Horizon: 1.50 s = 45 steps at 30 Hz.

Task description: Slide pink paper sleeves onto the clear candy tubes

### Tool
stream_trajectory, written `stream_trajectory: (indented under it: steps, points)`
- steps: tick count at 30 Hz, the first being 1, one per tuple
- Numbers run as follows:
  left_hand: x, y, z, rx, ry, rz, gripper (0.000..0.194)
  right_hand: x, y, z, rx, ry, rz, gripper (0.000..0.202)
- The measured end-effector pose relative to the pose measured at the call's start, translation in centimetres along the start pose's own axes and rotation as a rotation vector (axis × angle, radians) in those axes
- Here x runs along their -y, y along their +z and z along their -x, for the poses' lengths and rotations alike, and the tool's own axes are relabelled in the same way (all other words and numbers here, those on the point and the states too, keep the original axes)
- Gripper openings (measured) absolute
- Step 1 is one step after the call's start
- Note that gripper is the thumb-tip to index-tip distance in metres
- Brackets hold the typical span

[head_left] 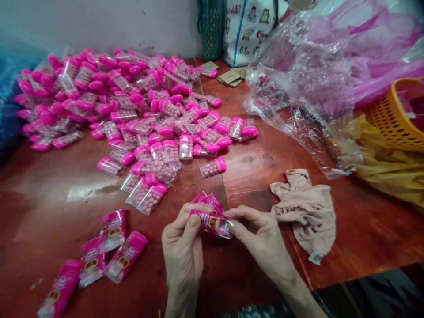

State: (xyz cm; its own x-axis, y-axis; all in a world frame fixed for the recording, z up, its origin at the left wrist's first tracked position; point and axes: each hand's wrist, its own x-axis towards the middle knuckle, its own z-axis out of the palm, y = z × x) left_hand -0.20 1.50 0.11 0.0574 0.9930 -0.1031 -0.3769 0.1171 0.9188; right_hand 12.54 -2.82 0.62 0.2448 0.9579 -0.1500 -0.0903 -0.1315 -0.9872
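Note:
Between my hands are several pink printed wrappers (213, 221), fanned a little over each other. My left hand (186, 240) grips them at their left side, with its thumb raised. The thumb and fingertips of my right hand (256, 236) pinch their right edge. Beyond the hands spreads a big heap of small clear bottles (172, 110) with pink caps and pink balls inside. One bottle (213, 168) lies apart, just beyond the wrappers. Several bottles in printed pink wrappers (126, 256) lie at the lower left.
A crumpled beige cloth (309, 207) lies right of my hands on the red-brown table (245, 176). Clear plastic film (298, 79), a yellow basket (387, 119) and yellow plastic (380, 172) are at the right. Brown cards (230, 77) and a printed bag (248, 33) stand at the back.

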Motion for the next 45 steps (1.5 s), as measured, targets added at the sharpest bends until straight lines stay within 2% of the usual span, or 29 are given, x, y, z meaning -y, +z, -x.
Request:
stream_trajectory:
  steps: [4, 8, 11, 16, 18, 21, 23, 25, 27, 29, 34, 38, 41, 45]
  points:
    - [0.2, 0.2, -0.1, -0.084, -0.047, -0.032, 0.007, 0.2, 0.6, 0.0, -0.055, -0.214, 0.184, 0.022]
    - [0.1, 0.5, 0.0, -0.095, -0.095, 0.001, 0.006, 0.2, 1.1, -0.2, -0.031, -0.374, 0.275, 0.018]
    - [0.0, 0.4, 0.0, -0.131, -0.154, 0.072, 0.01, 0.5, 1.1, -0.3, 0.004, -0.39, 0.298, 0.02]
    - [-0.1, -0.5, -0.5, -0.287, -0.288, 0.236, 0.008, 1.4, 0.4, -0.9, 0.239, -0.301, 0.378, 0.027]
    - [-0.3, -0.8, -0.9, -0.366, -0.289, 0.253, 0.007, 1.6, 0.6, -2.1, 0.189, -0.287, 0.528, 0.027]
    - [-0.8, -1.2, -1.4, -0.479, -0.235, 0.279, 0.005, 1.4, 2.2, -5.2, 0.003, -0.369, 0.833, 0.03]
    - [-1.1, -1.3, -1.7, -0.517, -0.203, 0.306, 0.005, 0.9, 3.6, -7.2, 0.019, -0.433, 1.11, 0.037]
    - [-1.5, -1.4, -2.0, -0.534, -0.185, 0.334, 0.007, 0.3, 4.4, -8.3, 0.027, -0.432, 1.181, 0.036]
    - [-1.7, -1.5, -2.1, -0.557, -0.171, 0.35, 0.007, -0.2, 4.1, -8.0, 0.051, -0.44, 1.205, 0.026]
    - [-1.9, -1.7, -2.2, -0.58, -0.146, 0.356, 0.008, -0.4, 2.8, -6.9, 0.089, -0.457, 1.219, 0.016]
    - [-1.7, -2.0, -2.2, -0.561, -0.15, 0.388, 0.008, -0.1, -1.7, -3.8, 0.108, -0.521, 1.209, 0.018]
    - [-1.4, -1.8, -2.1, -0.562, -0.151, 0.402, 0.009, -0.5, -3.2, -2.9, 0.055, -0.51, 1.061, 0.027]
    - [-1.3, -1.6, -2.0, -0.553, -0.142, 0.396, 0.016, -0.6, -2.9, -2.1, -0.019, -0.469, 0.775, 0.032]
    - [-1.1, -1.3, -1.9, -0.533, -0.109, 0.344, 0.016, 0.8, -1.3, -0.4, -0.009, -0.18, 0.115, 0.028]
